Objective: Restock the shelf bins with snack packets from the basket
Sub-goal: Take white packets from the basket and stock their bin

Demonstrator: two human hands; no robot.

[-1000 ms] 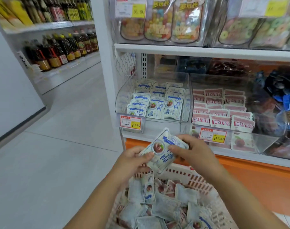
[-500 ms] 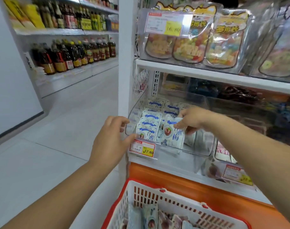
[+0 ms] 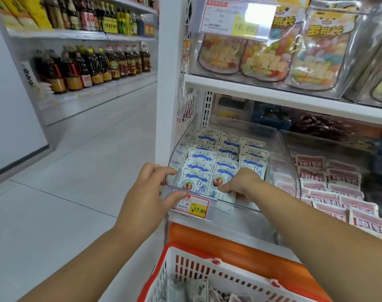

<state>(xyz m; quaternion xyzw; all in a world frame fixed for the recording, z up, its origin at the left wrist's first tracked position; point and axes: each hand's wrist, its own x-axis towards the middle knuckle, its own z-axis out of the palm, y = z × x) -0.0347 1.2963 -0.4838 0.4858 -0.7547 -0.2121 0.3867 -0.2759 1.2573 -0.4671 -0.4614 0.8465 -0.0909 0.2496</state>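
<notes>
Shop; price tag; stocked shelves

Two hands are in view: the left hand and the right hand. Two clear bins sit along the front edge of the middle shelf: the left bin and the right bin.

The left bin carries blue-and-white packets in three columns. About thirteen show: five by its left wall, five down the middle, three by its right wall. The right bin's pink packets number roughly fifteen, too overlapped for an exact count.

Two price tags show: the upper tag and the lower tag on the left bin's front edge. Three candy bags show whole on the top shelf, with more cut off at its right end.

There is one basket. About a dozen dark bottles line the far shelf.
</notes>
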